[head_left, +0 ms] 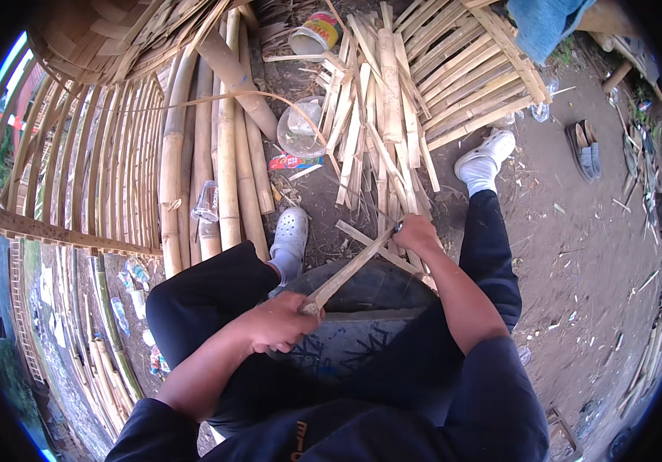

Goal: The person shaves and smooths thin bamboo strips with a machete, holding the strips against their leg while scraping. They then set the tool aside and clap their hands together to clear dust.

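My left hand (281, 322) is closed around the near end of a split bamboo strip (350, 269). The strip slants up and away to the right across my lap, its far end close to my right hand (419, 233). That hand is closed too, on what looks like a knife (380, 212); a thin dark blade points up and left and a bit of metal shows at the fingers, while the handle is hidden. Under the strip, between my legs, sits a dark rounded rubber-like piece (331, 279). More split bamboo strips (358, 142) lie in a loose pile just beyond.
Thick bamboo poles (227, 146) lie at the left beside a slatted bamboo frame (92, 165). A slatted panel (473, 81) rests at the far right. A tin can (318, 33), a plastic cup (206, 202) and dark shoes (583, 150) are on the dirt ground.
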A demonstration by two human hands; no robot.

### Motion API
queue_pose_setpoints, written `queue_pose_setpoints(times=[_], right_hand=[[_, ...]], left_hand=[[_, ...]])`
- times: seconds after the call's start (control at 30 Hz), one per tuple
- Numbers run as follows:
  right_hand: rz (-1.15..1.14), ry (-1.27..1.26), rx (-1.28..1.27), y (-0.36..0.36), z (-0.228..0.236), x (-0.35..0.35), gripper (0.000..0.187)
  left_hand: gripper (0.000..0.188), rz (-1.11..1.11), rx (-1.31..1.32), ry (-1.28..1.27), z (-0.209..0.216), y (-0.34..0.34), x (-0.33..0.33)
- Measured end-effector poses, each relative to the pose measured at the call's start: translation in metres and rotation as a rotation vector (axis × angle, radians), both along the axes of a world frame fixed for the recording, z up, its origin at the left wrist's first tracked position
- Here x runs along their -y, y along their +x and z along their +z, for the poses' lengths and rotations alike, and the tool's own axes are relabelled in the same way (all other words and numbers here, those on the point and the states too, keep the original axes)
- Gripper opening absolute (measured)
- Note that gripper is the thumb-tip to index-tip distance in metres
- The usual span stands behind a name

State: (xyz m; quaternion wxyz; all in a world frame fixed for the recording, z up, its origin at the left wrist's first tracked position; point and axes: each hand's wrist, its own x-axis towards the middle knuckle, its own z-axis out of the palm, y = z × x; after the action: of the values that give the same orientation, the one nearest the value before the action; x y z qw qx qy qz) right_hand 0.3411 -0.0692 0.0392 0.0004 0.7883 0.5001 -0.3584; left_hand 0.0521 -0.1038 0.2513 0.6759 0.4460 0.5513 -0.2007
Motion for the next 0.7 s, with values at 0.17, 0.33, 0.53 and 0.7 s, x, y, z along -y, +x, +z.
queue_pose_setpoints(times=[0.17, 0.33, 0.53, 0.7], right_hand=[[0.226, 0.06, -0.056, -0.046, 0.069, 0.017, 0.034], [0.05, 0.126, -0.088, -0.023, 0.025, 0.015, 0.031], [-0.048, 0.097, -0.095, -0.03, 0.006, 0.014, 0.03], [0.062, 0.297, -0.107, -0.049, 0.03, 0.014, 0.029]], left_hand=[[0.019, 0.205, 0.012, 0.006, -0.003, 0.0, -0.012], [0.018, 0.373, 0.109, -0.004, 0.01, 0.004, -0.016], [0.019, 0.496, 0.155, -0.074, 0.004, -0.007, -0.019], [0.02, 0.524, 0.143, 0.058, 0.014, -0.006, -0.022]])
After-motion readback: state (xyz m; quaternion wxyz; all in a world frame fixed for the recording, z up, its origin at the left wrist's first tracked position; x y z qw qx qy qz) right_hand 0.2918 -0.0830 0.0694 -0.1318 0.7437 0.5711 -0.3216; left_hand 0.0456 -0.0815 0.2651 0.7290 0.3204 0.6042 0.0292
